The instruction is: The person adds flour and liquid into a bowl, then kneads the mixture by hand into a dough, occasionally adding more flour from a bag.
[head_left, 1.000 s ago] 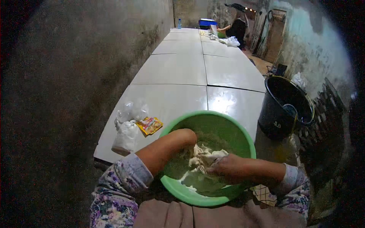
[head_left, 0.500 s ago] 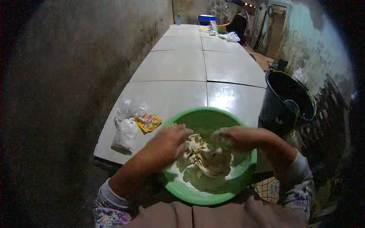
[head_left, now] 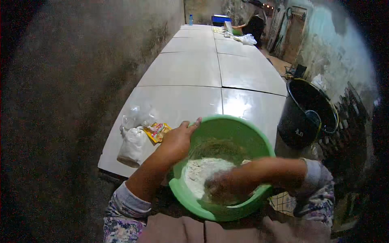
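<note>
Head view: left hand (head_left: 178,139) clasping the green bowl (head_left: 227,131); right hand (head_left: 225,184) blurred, grip untellable—I'd best sweep low through white powder (head_left: 197,172).

From my end I see a green bowl (head_left: 253,135) with white powder (head_left: 196,174) inside; left of the bowl, a yellow-and-red sachet (head_left: 158,132); right of it, a black bucket (head_left: 298,127); on its near side, purple-and-white floral sleeves (head_left: 120,227).
</note>
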`<state>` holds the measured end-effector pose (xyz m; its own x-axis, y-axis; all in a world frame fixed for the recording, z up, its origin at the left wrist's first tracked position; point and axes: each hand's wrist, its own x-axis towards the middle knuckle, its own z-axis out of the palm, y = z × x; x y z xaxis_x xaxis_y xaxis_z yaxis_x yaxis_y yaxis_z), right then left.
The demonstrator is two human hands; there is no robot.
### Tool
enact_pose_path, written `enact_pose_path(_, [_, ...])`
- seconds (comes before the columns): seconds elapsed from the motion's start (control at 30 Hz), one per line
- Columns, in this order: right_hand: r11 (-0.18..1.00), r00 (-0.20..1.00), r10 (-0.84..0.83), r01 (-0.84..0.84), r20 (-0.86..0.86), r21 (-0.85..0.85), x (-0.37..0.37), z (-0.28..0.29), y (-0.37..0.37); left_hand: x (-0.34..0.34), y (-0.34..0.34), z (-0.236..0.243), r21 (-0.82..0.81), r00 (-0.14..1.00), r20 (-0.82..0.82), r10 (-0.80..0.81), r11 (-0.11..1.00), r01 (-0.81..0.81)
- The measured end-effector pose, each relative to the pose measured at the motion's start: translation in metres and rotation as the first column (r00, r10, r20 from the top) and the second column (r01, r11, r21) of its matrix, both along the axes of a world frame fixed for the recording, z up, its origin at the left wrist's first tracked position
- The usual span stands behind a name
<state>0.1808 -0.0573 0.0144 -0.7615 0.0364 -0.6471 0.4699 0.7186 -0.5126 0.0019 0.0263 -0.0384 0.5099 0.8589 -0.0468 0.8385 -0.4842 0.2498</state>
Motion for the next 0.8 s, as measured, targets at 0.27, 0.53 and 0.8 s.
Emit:
enact_pose_path(0.27, [0.946,0.914,-0.170,0.256,-0.369,0.200,0.081,-0.005,-0.038,-0.004,-0.001,-0.011,0.142,0.997,0.056,-0.054,0.989,0.046])
enact_pose_path(0.53, [0.720,0.982,0.042,0.097,-0.182,0.687,0.045,-0.068,-0.008,0.003,-0.008,0.000,0.029,0.999,-0.002,0.032,0.999,-0.032])
enact_pose_path(0.8, [0.737,0.979,0.027,0.118,-0.204,0.665,0.010,-0.070,0.029,0.001,-0.010,0.002,0.046,0.998,0.054,0.038,0.998,-0.040])
